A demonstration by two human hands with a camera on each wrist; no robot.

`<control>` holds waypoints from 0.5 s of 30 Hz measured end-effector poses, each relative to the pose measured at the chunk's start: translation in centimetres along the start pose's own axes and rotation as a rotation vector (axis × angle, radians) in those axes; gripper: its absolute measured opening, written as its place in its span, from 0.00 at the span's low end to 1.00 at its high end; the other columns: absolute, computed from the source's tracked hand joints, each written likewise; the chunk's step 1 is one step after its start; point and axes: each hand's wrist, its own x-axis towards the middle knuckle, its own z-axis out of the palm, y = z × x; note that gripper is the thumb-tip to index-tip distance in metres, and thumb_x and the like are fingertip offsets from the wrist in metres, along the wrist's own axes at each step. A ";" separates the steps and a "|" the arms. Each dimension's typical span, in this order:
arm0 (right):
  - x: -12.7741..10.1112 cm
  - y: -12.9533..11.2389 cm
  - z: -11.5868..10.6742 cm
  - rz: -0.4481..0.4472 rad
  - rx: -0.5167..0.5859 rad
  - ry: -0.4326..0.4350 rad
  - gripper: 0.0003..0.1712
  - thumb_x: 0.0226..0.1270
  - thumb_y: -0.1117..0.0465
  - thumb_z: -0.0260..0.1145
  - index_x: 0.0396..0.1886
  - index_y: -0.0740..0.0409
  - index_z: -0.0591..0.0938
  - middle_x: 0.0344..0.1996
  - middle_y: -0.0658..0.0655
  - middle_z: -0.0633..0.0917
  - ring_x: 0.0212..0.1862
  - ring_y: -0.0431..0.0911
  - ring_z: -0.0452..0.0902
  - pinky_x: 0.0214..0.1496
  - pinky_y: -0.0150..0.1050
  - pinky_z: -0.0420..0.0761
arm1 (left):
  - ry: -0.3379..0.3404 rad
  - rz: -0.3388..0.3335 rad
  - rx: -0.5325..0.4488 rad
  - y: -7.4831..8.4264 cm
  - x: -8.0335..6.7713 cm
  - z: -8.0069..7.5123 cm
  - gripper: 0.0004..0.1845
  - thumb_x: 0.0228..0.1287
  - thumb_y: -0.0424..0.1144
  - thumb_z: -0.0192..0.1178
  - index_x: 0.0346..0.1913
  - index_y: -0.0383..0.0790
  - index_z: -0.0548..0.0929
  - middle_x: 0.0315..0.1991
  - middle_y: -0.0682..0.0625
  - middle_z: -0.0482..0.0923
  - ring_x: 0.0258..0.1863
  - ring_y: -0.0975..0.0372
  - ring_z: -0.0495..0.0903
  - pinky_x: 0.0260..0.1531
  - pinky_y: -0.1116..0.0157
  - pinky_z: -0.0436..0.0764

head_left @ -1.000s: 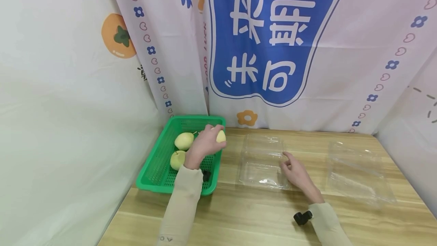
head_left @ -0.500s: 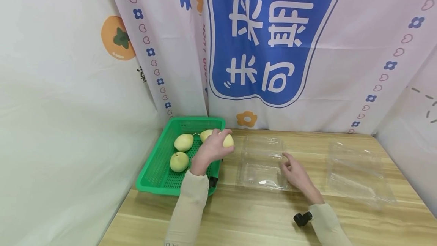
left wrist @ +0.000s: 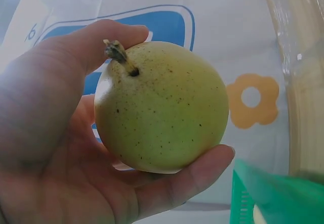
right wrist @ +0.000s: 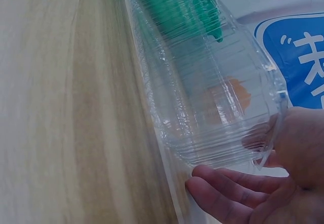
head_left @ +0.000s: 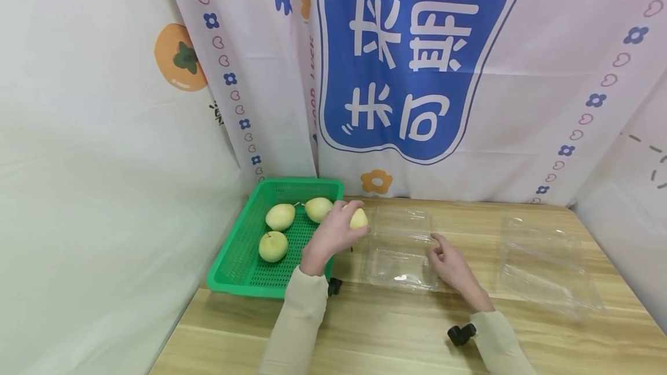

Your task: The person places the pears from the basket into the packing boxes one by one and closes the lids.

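My left hand [head_left: 336, 230] grips a pale yellow-green pear [head_left: 358, 219] in the air between the green basket [head_left: 229, 282] and a clear plastic container [head_left: 401, 274]. The left wrist view shows the speckled pear [left wrist: 164, 110] with its stem toward the camera, thumb and fingers around its sides. At the container's right edge, my right hand [head_left: 453, 262] holds the rim. Through the plastic [right wrist: 202, 97] part of that hand shows in the right wrist view, while other fingers [right wrist: 223, 188] lie outside the end wall.
Inside the basket lie three more pears [head_left: 280, 217]. Another clear plastic container [head_left: 547, 268] stands on the wooden table [head_left: 385, 328] to the right. A printed curtain [head_left: 276, 103] hangs along the table's back edge, and a white sheet [head_left: 104, 190] covers the left side.
My left hand has carried the pear rightward out of the basket, past its right rim toward the clear container. A third pear in the basket has come into view. The right hand has stayed in place.
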 end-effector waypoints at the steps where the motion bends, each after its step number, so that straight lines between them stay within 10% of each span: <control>1: 0.0 -0.1 0.0 -0.002 -0.001 0.001 0.33 0.73 0.60 0.57 0.73 0.63 0.60 0.52 0.74 0.81 0.49 0.62 0.83 0.48 0.52 0.84 | 0.004 0.001 -0.002 0.1 0.0 0.1 0.29 0.61 0.50 0.63 0.66 0.49 0.73 0.62 0.38 0.70 0.48 0.52 0.76 0.36 0.60 0.76; 15: 0.0 -0.1 0.1 -0.014 0.009 0.018 0.32 0.72 0.60 0.57 0.73 0.64 0.62 0.49 0.73 0.83 0.46 0.61 0.84 0.46 0.51 0.84 | 0.032 0.023 -0.034 0.9 -0.1 2.0 0.29 0.60 0.49 0.63 0.65 0.48 0.74 0.61 0.37 0.71 0.50 0.51 0.77 0.35 0.61 0.76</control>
